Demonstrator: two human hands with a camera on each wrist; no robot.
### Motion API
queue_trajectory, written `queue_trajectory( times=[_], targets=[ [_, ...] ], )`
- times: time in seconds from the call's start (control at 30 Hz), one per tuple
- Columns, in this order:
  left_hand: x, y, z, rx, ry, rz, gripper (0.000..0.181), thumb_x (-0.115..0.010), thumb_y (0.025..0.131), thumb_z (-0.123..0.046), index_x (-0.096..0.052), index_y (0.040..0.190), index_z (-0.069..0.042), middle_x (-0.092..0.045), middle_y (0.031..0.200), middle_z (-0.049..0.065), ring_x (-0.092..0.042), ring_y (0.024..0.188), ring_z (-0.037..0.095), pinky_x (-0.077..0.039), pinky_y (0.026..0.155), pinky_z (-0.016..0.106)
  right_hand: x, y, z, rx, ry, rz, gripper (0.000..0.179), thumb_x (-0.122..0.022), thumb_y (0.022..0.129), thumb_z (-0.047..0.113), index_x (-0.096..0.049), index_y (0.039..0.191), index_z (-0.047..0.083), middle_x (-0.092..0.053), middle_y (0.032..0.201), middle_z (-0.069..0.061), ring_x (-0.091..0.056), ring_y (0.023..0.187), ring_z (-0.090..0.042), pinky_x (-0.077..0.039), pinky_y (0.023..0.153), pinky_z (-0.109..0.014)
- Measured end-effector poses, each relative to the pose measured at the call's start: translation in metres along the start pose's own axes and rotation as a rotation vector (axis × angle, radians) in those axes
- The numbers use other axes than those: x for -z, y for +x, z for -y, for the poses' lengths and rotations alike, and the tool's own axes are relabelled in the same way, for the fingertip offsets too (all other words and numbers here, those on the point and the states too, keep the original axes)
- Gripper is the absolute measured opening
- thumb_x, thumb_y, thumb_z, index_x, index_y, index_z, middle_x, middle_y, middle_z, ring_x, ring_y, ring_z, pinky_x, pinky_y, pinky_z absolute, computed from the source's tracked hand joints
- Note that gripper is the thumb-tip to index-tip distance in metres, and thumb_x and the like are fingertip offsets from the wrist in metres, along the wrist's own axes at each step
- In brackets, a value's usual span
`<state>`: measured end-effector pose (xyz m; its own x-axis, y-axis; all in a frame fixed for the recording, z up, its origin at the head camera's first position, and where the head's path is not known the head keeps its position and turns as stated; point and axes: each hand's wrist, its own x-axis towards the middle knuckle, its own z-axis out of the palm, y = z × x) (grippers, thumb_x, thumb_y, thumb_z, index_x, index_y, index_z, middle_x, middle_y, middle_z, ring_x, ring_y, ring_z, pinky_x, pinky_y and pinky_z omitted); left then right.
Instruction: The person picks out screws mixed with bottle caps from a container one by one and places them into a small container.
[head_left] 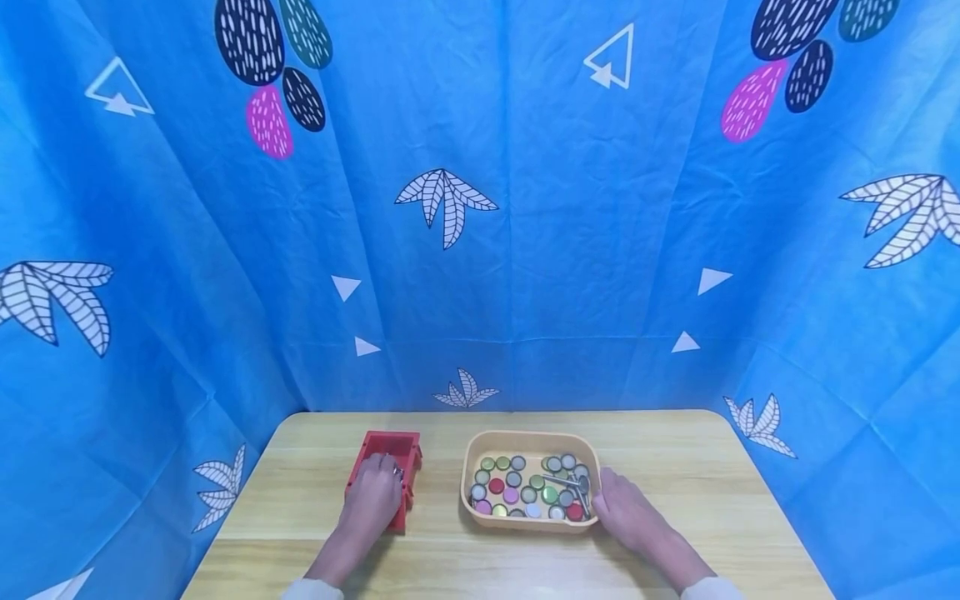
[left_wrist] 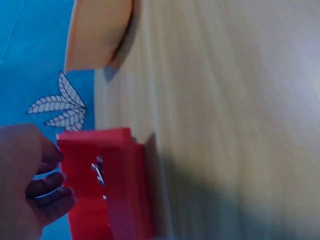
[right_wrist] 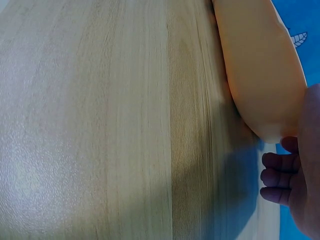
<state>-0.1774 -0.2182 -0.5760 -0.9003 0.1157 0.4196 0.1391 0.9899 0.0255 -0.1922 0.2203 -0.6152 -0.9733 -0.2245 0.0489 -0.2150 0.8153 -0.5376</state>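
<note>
My left hand (head_left: 372,492) is over a red plastic bin (head_left: 392,439), its fingers loosely bent. In the left wrist view, small shiny metal pieces (left_wrist: 99,171) show against the bin's red inside, apart from the fingertips; whether they lie there or are falling, I cannot tell. A tan oblong tray (head_left: 480,440) holds several bottle caps (head_left: 512,495) in green, red, pink and silver. Metal pieces with long shafts (head_left: 577,487) lie among the caps at its right end. With bent fingers, my right hand (head_left: 628,512) grips the tray's right end; its thumb is hidden in the right wrist view.
Both containers stand on a light wooden table (head_left: 667,454), the red bin left of the tray with a strip of tabletop between. A blue patterned curtain (head_left: 555,250) hangs behind the table and along both sides.
</note>
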Motion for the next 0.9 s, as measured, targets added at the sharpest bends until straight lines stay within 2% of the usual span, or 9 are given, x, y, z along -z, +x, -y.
queue_trajectory(
  times=[0.13,0.27,0.37,0.43,0.53,0.67,0.9],
  targets=[
    [0.005,0.011,-0.014,0.014,-0.094,-0.006,0.036,-0.084,0.084,-0.014,-0.069,0.113,0.001,-0.07,0.104,0.015,-0.067,0.094,0.026,-0.063,0.09,0.041,0.0,0.001,0.001,-0.011,-0.011,0.006,0.03,-0.047,0.103,0.017,-0.059,0.126,0.003,-0.06,0.092,0.005,-0.051,0.082,-0.009,-0.052,0.079,-0.034],
    [0.005,0.02,-0.031,0.01,-0.18,-0.008,0.03,-0.078,0.088,-0.013,-0.069,0.115,-0.002,-0.07,0.11,0.014,-0.067,0.103,0.028,-0.062,0.093,0.042,0.001,0.0,0.002,-0.011,-0.008,0.007,0.032,-0.047,0.103,0.017,-0.059,0.127,0.001,-0.061,0.093,0.004,-0.052,0.084,-0.009,-0.052,0.081,-0.036],
    [0.003,0.026,-0.044,0.014,-0.251,0.046,0.031,-0.07,0.095,-0.018,-0.067,0.123,-0.005,-0.068,0.121,0.012,-0.064,0.116,0.028,-0.059,0.102,0.043,0.002,0.0,0.003,-0.012,-0.002,0.007,0.032,-0.048,0.102,0.016,-0.059,0.128,0.001,-0.061,0.094,0.004,-0.052,0.084,-0.009,-0.052,0.081,-0.036],
    [0.002,0.03,-0.054,0.016,-0.3,0.104,0.034,-0.067,0.099,-0.023,-0.065,0.129,-0.009,-0.066,0.128,0.009,-0.061,0.124,0.027,-0.056,0.107,0.044,0.001,0.0,0.003,-0.019,0.004,0.008,0.032,-0.048,0.102,0.016,-0.059,0.128,0.001,-0.061,0.094,0.005,-0.052,0.082,-0.008,-0.052,0.08,-0.033],
    [0.0,0.035,-0.068,0.008,-0.372,0.165,0.036,-0.064,0.101,-0.029,-0.062,0.133,-0.012,-0.063,0.134,0.006,-0.058,0.131,0.025,-0.053,0.111,0.046,0.002,0.0,0.004,-0.02,0.013,0.01,0.03,-0.049,0.102,0.016,-0.059,0.127,0.002,-0.061,0.092,0.006,-0.052,0.08,-0.008,-0.051,0.077,-0.031],
    [-0.007,0.043,-0.087,-0.074,-0.383,0.173,0.037,-0.064,0.101,-0.032,-0.063,0.132,-0.013,-0.064,0.131,0.005,-0.06,0.126,0.021,-0.055,0.108,0.041,0.003,-0.001,0.004,-0.019,0.008,0.008,0.028,-0.049,0.102,0.016,-0.06,0.125,0.003,-0.061,0.092,0.006,-0.052,0.081,-0.008,-0.052,0.078,-0.033],
    [-0.023,0.056,-0.119,-0.273,-0.31,0.152,0.037,-0.061,0.103,-0.036,-0.064,0.128,-0.009,-0.067,0.122,0.004,-0.062,0.117,0.019,-0.056,0.105,0.036,0.002,0.001,0.004,-0.014,0.011,0.003,0.027,-0.05,0.101,0.016,-0.061,0.124,0.004,-0.06,0.089,0.008,-0.052,0.078,-0.007,-0.051,0.075,-0.03]
  ],
)
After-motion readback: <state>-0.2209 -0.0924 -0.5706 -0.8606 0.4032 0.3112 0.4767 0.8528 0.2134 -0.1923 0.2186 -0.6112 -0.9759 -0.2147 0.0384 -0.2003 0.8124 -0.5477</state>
